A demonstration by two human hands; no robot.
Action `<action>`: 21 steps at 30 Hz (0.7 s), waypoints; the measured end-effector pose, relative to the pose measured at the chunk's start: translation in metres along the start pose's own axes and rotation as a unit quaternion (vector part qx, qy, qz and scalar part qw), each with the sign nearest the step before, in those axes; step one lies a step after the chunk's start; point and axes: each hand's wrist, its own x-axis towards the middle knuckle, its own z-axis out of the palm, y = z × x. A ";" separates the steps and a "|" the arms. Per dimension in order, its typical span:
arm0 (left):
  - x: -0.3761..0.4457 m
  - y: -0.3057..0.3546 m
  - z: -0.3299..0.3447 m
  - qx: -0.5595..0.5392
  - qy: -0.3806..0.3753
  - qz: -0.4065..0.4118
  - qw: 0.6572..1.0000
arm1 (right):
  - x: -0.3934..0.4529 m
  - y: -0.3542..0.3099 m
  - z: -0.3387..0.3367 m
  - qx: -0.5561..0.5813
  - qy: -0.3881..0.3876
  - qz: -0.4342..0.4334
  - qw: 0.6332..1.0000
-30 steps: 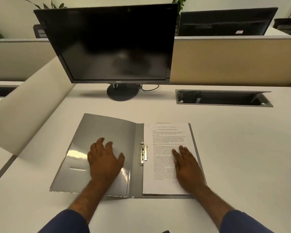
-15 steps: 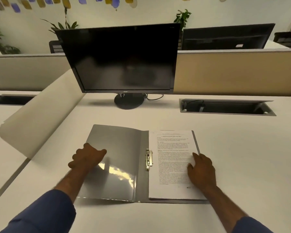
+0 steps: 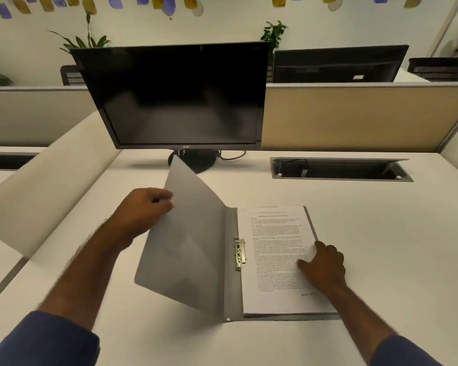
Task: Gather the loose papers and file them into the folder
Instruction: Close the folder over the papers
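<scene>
A grey folder (image 3: 230,273) lies on the white desk in front of me, with a metal clip (image 3: 239,253) along its spine. A stack of printed papers (image 3: 275,247) rests on the folder's right half. My left hand (image 3: 140,212) pinches the outer edge of the front cover (image 3: 188,241) and holds it raised off the desk, tilted up toward the spine. My right hand (image 3: 324,265) rests on the right side of the papers with its fingers bent, pressing them down.
A dark monitor (image 3: 175,99) on a round stand (image 3: 196,159) stands just behind the folder. An open cable tray (image 3: 339,169) is sunk into the desk at the back right. A low white divider (image 3: 50,180) runs along the left, a beige partition (image 3: 354,117) across the back.
My left hand went from lying flat on the open cover to taking its outer edge and lifting it up. My right hand slid toward the papers' right edge. The view tilted up.
</scene>
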 end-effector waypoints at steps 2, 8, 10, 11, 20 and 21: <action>-0.009 0.023 0.001 -0.098 -0.081 0.006 0.992 | 0.001 0.003 -0.002 0.016 -0.004 0.001 1.000; -0.034 0.051 0.063 -0.264 -0.253 0.037 0.930 | 0.007 0.009 -0.017 0.115 -0.011 0.004 0.993; -0.039 0.047 0.098 -0.230 -0.282 0.030 0.931 | 0.008 0.009 -0.030 0.197 -0.038 0.040 0.979; -0.041 0.043 0.115 -0.199 -0.296 0.028 0.934 | 0.008 0.009 -0.039 0.265 -0.057 0.070 0.960; -0.040 -0.008 0.187 0.095 -0.243 0.038 0.965 | 0.008 0.029 -0.091 0.436 -0.082 0.118 0.888; -0.038 -0.011 0.190 0.101 -0.236 0.038 0.966 | 0.007 0.031 -0.088 0.407 -0.068 0.103 0.905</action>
